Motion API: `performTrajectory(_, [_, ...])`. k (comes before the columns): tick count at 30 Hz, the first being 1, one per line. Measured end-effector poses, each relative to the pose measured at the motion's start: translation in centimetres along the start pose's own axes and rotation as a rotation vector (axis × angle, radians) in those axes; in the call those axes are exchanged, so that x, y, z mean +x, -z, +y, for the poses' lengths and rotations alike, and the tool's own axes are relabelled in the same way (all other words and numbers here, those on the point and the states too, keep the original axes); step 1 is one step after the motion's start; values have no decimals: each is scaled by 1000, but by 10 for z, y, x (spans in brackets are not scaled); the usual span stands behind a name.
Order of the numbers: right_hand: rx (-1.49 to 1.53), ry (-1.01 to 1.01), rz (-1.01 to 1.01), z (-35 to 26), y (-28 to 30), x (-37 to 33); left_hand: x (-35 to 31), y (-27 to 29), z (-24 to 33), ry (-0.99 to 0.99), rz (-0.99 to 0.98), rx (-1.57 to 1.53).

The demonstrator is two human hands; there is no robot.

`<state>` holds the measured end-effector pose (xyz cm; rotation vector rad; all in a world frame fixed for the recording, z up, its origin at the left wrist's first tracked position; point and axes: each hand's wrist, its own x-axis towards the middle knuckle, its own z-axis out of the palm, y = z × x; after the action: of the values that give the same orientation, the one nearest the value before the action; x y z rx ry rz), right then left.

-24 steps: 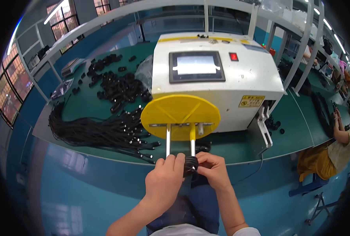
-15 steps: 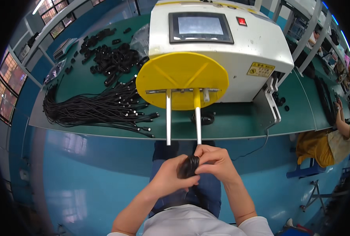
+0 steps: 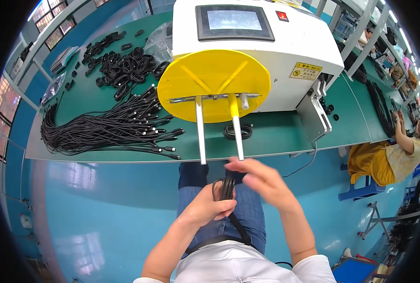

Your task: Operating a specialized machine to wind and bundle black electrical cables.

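Note:
My left hand (image 3: 207, 205) is closed around a coil of black cable (image 3: 227, 187), held upright over my lap. Apart from the coil, my right hand (image 3: 262, 181) is raised to its right with fingers stretched out and partly blurred; nothing shows in it. Its fingertips are just below the tip of the right metal prong (image 3: 238, 137). That prong and a left prong (image 3: 200, 134) stick out from a yellow disc (image 3: 214, 70) on a white machine (image 3: 285, 52). A black band (image 3: 239, 228) runs below my left hand toward my waist.
On the green table (image 3: 266, 146) lie a bundle of straight black cables (image 3: 96, 127), a heap of coiled cables (image 3: 130, 68) and one coil (image 3: 231, 132) under the disc. A metal bracket (image 3: 316, 118) stands at the machine's right. Another person (image 3: 403, 146) sits at far right.
My right hand has let go of the coil and moved up and away to the right. The coil stays in my left hand. The whole view has shifted slightly.

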<state>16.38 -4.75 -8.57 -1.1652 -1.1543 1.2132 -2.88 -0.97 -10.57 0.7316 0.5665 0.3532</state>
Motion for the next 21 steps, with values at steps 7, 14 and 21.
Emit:
performTrajectory(7, [-346, 287, -428, 5, -20, 5, 3, -1, -6, 61, -98, 209])
performTrajectory(14, [-837, 642, -353, 13, -25, 4, 1, 3, -7, 133, -113, 166])
performTrajectory(21, [-899, 632, -361, 28, -27, 7, -1, -5, 4, 70, -24, 371])
